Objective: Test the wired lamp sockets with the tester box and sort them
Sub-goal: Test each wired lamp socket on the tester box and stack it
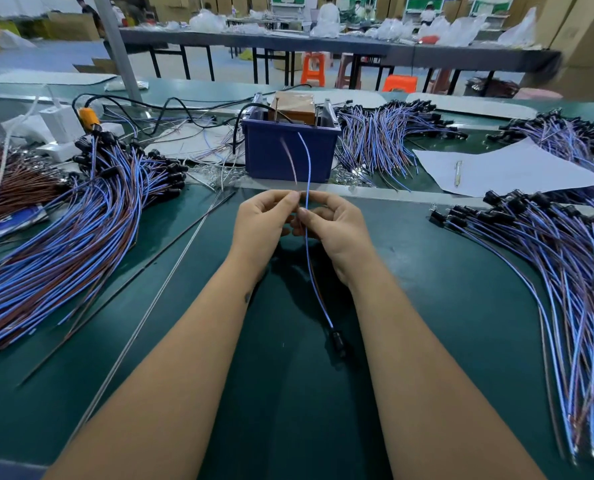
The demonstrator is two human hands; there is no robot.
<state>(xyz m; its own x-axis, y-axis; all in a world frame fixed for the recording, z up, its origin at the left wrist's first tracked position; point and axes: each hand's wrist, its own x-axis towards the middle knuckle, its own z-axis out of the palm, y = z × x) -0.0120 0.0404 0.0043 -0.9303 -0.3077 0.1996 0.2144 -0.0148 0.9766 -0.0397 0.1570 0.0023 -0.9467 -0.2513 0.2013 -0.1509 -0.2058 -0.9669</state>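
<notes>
Bench (pixel 184 341), green and wide, fills the frame, with heaps of blue-and-brown leads on it: one big heap at left (pixel 63 244), another down the right edge (pixel 565 271), two more at upper right behind a white sheet (pixel 503 171) with a pen (pixel 457 173) on it. At upper centre stands the tester box (pixel 288 150), a blue bin holding a brown block and metal contacts, cables trailing off to its left.

Just below it, mid-frame, both hands meet. The left hand (pixel 264 223) pinches the brown wire (pixel 290 161) near its tip; the right hand (pixel 333 226) pinches the blue wire (pixel 306 161). Both free ends stand up toward the box but do not touch it. The leads run down between the forearms to the black socket (pixel 337 341), lying on the bench at lower centre.

I'd judge this the start of a test: ends separated, not yet on the contacts. Next, each tip would need carrying up to its own contact, kept apart so they don't short. Which heap is passed or untested, I cannot tell.
</notes>
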